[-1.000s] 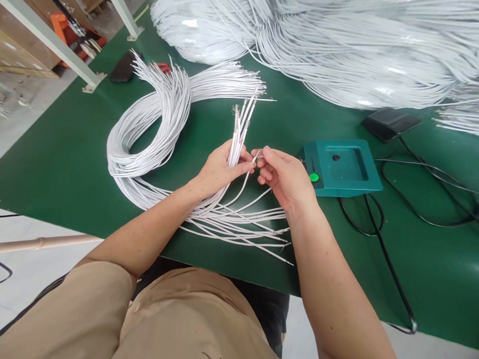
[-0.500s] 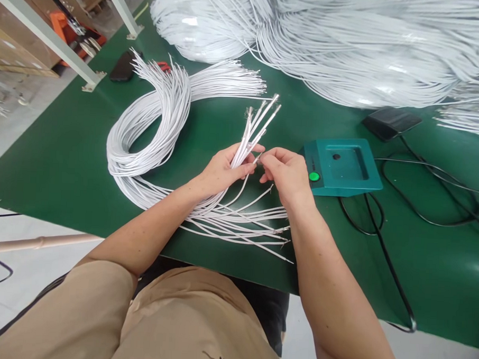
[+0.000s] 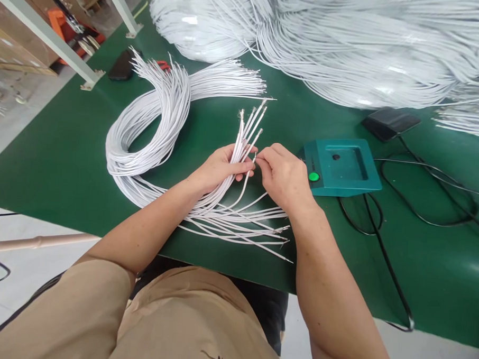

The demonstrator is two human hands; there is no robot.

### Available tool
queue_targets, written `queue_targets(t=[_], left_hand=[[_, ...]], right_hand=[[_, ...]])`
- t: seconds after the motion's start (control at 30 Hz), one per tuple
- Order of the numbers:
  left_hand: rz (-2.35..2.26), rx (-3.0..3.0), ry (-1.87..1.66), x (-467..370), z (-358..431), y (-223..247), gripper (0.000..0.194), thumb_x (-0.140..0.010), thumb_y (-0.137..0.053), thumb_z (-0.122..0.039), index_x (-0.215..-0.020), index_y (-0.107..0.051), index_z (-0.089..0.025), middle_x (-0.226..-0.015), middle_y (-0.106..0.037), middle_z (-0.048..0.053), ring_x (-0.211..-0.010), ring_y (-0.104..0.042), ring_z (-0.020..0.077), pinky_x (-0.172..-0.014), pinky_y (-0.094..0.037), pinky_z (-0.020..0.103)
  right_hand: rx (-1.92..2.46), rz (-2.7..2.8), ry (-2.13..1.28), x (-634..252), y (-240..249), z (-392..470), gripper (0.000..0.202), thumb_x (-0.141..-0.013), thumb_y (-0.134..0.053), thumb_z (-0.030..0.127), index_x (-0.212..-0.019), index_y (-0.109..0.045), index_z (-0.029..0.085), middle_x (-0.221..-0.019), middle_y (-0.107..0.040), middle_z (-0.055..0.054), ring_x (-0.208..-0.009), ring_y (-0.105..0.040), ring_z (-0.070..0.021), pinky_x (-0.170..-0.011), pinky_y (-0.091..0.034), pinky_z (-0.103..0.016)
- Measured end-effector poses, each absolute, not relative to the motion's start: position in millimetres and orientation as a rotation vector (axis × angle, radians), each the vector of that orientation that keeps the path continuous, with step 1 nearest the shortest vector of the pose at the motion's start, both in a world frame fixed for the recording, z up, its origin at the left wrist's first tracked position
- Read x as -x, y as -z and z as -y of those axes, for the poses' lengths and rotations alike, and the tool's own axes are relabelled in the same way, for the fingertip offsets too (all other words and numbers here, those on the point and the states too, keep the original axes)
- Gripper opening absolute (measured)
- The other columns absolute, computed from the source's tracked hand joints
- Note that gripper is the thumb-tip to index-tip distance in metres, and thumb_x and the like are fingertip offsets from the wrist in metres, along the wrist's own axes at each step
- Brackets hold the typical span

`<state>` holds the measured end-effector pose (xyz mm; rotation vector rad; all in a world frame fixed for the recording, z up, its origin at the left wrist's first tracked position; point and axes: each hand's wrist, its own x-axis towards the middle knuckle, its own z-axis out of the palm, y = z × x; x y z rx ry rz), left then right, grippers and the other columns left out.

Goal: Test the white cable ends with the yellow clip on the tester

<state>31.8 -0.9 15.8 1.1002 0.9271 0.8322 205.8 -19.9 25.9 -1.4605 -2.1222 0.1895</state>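
Several white cables (image 3: 241, 140) stand up in a bunch out of my left hand (image 3: 224, 171), whose fingers are closed around them. Frayed, metallic ends show at their tips. One cable end (image 3: 253, 163) sticks out beside my left thumb, and my right hand (image 3: 285, 173) pinches its tip between thumb and forefinger. The cables run down into a large coiled bundle of white cable (image 3: 122, 148) lying on the green table (image 3: 65, 172). Below my hands, more loose cable ends (image 3: 253, 222) from this bundle fan out to the right.
Right of my hand stands a teal device (image 3: 343, 168) with a green button. Behind it lies a black box-shaped object (image 3: 390, 124) with a black cord. A big heap of white cables (image 3: 348, 52) covers the table's back. A dark object (image 3: 121, 66) lies near a metal post (image 3: 59, 39).
The bunch in my left hand has tilted more upright and shifted slightly left. My right hand has turned a little, its fingers still at the single cable's end.
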Motion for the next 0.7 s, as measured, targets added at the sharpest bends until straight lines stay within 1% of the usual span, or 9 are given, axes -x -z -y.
queue_targets(t=[0.07, 0.13, 0.23, 0.33, 0.43, 0.57, 0.7], left_hand=[[-0.978, -1.125, -0.818, -33, 0, -14, 0.042, -0.074, -0.077, -0.022, -0.113, -0.062, -0.014, -0.080, -0.064, 0.001, -0.072, -0.066, 0.0108, -0.049, -0.038, 0.015], [-1.039, -1.197, -0.812, -34, -2, -12, 0.042, -0.074, -0.077, -0.023, -0.113, -0.062, -0.015, -0.080, -0.066, 0.002, -0.071, -0.067, 0.0114, -0.047, -0.037, 0.015], [-1.123, -1.303, -0.798, -36, -4, -8, 0.040, -0.075, -0.075, -0.025, -0.112, -0.063, -0.016, -0.079, -0.068, 0.003, -0.066, -0.064, 0.0107, -0.046, -0.038, 0.016], [-1.166, -1.360, -0.771, -38, -4, -9, 0.040, -0.075, -0.074, -0.024, -0.112, -0.063, -0.015, -0.081, -0.070, 0.004, -0.062, -0.062, 0.0102, -0.045, -0.040, 0.017], [-1.208, -1.385, -0.754, -39, -5, -11, 0.040, -0.074, -0.072, -0.022, -0.112, -0.062, -0.015, -0.080, -0.070, 0.004, -0.060, -0.061, 0.0101, -0.044, -0.040, 0.017], [-1.252, -1.458, -0.743, -41, -7, -10, 0.040, -0.074, -0.071, -0.023, -0.112, -0.063, -0.015, -0.079, -0.070, 0.003, -0.064, -0.062, 0.0117, -0.045, -0.043, 0.017], [-1.273, -1.531, -0.718, -43, -10, -4, 0.041, -0.074, -0.069, -0.026, -0.114, -0.064, -0.015, -0.081, -0.071, 0.004, -0.066, -0.063, 0.0130, -0.046, -0.046, 0.018]], right_hand=[[1.505, 2.209, 0.032, -214, -28, 20, 0.023, -0.094, -0.046, 0.022, -0.094, -0.067, 0.015, -0.097, -0.067, -0.012, -0.091, -0.058, -0.0255, -0.078, -0.041, -0.038], [1.583, 2.231, 0.157, -222, -30, 19, 0.021, -0.092, -0.049, 0.020, -0.099, -0.067, 0.014, -0.099, -0.069, -0.013, -0.097, -0.057, -0.0293, -0.088, -0.040, -0.043], [1.650, 2.304, 0.159, -231, -32, 17, 0.019, -0.087, -0.049, 0.014, -0.092, -0.068, 0.015, -0.086, -0.070, -0.012, -0.088, -0.058, -0.0274, -0.095, -0.038, -0.047], [1.647, 2.328, 0.141, -233, -30, 15, 0.022, -0.082, -0.048, 0.008, -0.086, -0.068, 0.017, -0.082, -0.070, -0.010, -0.087, -0.057, -0.0266, -0.095, -0.039, -0.047], [1.668, 2.314, 0.156, -232, -29, 13, 0.023, -0.079, -0.047, 0.005, -0.078, -0.067, 0.017, -0.077, -0.066, -0.011, -0.089, -0.056, -0.0274, -0.091, -0.041, -0.046], [1.701, 2.283, 0.145, -230, -30, 11, 0.027, -0.082, -0.044, 0.006, -0.077, -0.068, 0.016, -0.071, -0.058, -0.011, -0.088, -0.053, -0.0277, -0.086, -0.042, -0.045], [1.714, 2.258, 0.097, -230, -29, 9, 0.027, -0.084, -0.042, 0.008, -0.078, -0.067, 0.018, -0.067, -0.051, -0.010, -0.086, -0.051, -0.0273, -0.087, -0.041, -0.046]])
